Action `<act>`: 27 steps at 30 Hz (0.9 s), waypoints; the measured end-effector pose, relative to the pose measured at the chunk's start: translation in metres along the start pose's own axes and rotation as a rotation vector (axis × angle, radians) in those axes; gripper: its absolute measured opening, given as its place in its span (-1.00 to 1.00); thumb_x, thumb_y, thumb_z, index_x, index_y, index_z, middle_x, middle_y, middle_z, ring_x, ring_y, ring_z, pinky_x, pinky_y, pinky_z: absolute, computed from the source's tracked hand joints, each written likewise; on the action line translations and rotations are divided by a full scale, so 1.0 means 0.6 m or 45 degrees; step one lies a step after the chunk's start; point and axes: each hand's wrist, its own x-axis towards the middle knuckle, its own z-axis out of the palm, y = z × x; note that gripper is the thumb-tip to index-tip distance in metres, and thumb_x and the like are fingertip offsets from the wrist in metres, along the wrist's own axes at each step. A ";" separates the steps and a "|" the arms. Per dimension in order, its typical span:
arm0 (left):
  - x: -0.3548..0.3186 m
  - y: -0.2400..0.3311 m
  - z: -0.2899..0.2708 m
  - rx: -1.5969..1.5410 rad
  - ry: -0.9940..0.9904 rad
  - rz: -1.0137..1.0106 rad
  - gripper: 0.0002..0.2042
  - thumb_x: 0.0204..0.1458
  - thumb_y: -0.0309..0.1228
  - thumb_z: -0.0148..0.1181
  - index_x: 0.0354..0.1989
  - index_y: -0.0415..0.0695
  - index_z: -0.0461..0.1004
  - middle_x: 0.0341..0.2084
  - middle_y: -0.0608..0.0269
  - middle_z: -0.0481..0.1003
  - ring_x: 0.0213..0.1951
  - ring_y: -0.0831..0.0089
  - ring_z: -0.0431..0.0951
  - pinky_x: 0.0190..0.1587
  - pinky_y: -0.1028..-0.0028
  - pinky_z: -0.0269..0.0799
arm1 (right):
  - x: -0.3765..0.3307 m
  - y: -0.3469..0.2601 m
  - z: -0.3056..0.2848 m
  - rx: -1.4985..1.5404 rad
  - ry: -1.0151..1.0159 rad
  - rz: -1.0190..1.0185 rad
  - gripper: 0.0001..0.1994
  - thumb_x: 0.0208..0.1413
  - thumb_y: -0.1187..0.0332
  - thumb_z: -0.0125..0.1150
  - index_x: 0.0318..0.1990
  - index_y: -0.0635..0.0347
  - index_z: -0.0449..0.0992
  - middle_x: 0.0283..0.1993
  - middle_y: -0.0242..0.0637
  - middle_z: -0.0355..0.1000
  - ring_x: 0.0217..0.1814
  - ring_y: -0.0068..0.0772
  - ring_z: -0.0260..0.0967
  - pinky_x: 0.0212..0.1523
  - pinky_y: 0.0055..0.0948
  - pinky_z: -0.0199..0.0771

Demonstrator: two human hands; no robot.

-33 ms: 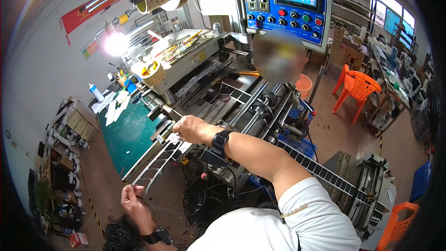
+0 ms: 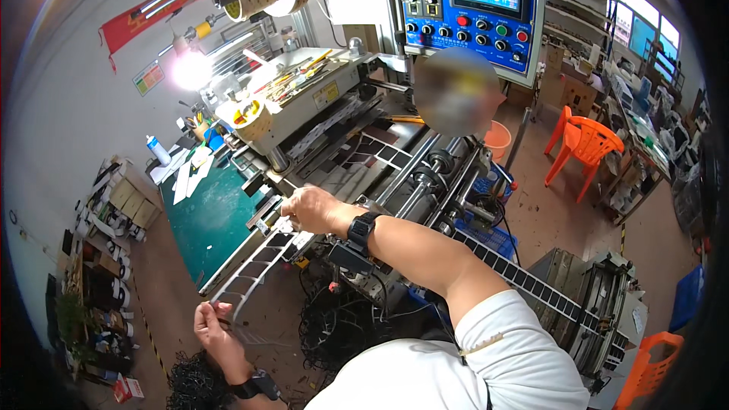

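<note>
My left hand [image 2: 219,334], low at the left, pinches the end of a pale ladder-shaped strip [image 2: 262,276] with open windows between its rungs. The strip slopes up from there to the edge of a machine [image 2: 319,110]. At that edge my right hand [image 2: 313,209] has its fingers bent together over a small white piece at the strip's upper end. What exactly the fingers hold is hidden. Inside the machine bed, a web with dark rectangular panels [image 2: 380,150] runs toward the metal rollers [image 2: 440,159].
A green-topped table [image 2: 205,216] with papers stands left of the machine. Tangled black scrap [image 2: 334,326] lies below, near my body. A blue control panel [image 2: 478,11] rises behind. At right are orange chairs [image 2: 588,137] and another strip of dark panels [image 2: 531,282].
My left hand has shifted very slightly to the left, and the strip's rungs have moved a little with it. My right hand stays almost in place.
</note>
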 end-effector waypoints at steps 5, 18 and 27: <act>0.014 0.028 -0.015 -0.017 0.054 -0.046 -0.66 0.36 -0.23 0.00 -0.39 -0.22 0.49 -0.57 0.32 0.51 -0.52 0.68 0.37 -0.37 0.61 0.27 | -0.003 -0.012 -0.017 0.148 0.394 -0.168 -0.88 -0.07 0.37 0.20 -0.38 -0.06 0.65 -0.46 -0.29 0.50 -0.15 -0.22 0.44 -0.10 -0.21 0.43; 0.013 0.064 -0.063 -0.054 0.125 0.050 -0.69 0.36 -0.28 0.00 -0.41 -0.21 0.43 -0.53 0.29 0.49 -0.45 0.66 0.41 -0.30 0.64 0.34 | -0.016 -0.019 -0.042 -0.167 -0.033 0.410 -0.80 0.00 0.45 0.09 -0.30 0.32 0.62 -0.19 0.10 0.57 -0.11 0.06 0.57 -0.07 -0.17 0.58; -0.012 0.037 -0.111 0.070 0.082 0.109 -0.64 0.37 -0.20 -0.05 -0.40 -0.22 0.42 -0.48 0.26 0.50 -0.45 0.62 0.39 -0.23 0.59 0.36 | -0.012 -0.012 -0.029 -0.195 -0.061 0.270 -0.83 0.00 0.48 0.13 -0.29 0.25 0.63 -0.23 -0.01 0.59 -0.12 -0.04 0.60 -0.10 -0.21 0.61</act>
